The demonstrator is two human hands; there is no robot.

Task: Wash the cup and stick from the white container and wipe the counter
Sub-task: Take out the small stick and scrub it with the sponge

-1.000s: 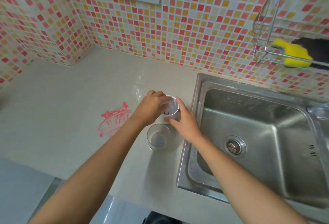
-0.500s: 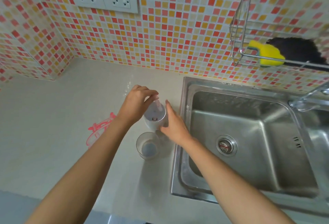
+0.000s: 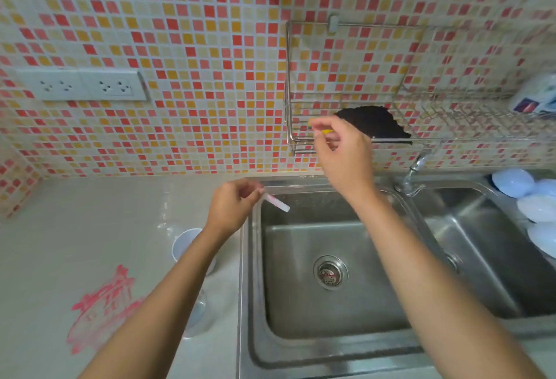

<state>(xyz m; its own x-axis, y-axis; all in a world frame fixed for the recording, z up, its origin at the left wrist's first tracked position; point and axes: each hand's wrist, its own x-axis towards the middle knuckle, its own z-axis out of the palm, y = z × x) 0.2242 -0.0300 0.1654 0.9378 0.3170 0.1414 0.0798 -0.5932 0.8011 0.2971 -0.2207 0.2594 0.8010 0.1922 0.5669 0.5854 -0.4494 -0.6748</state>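
My left hand [image 3: 233, 205] pinches a short white stick with pink marks [image 3: 278, 202], held over the back left rim of the sink [image 3: 249, 258]. Behind my left forearm the white container [image 3: 185, 243] stands on the counter, partly hidden. A clear cup [image 3: 197, 311] stands just in front of it, also half hidden by the forearm. My right hand [image 3: 341, 153] is raised at the wire rack [image 3: 301, 141], its thumb and fingers closed on a yellow sponge [image 3: 327, 131], which is mostly hidden. A red stain [image 3: 102, 309] marks the counter at the left.
A black scrubber [image 3: 376, 123] lies in the rack beside the sponge. The faucet [image 3: 412, 175] stands between the two basins. Pale blue bowls [image 3: 535, 207] sit in the right basin. Wall sockets [image 3: 84, 85] are on the tiled wall at the left.
My left hand lifted the stick out of the white container and carried it right to the sink. My right hand left the container and rose to the sponge in the rack.
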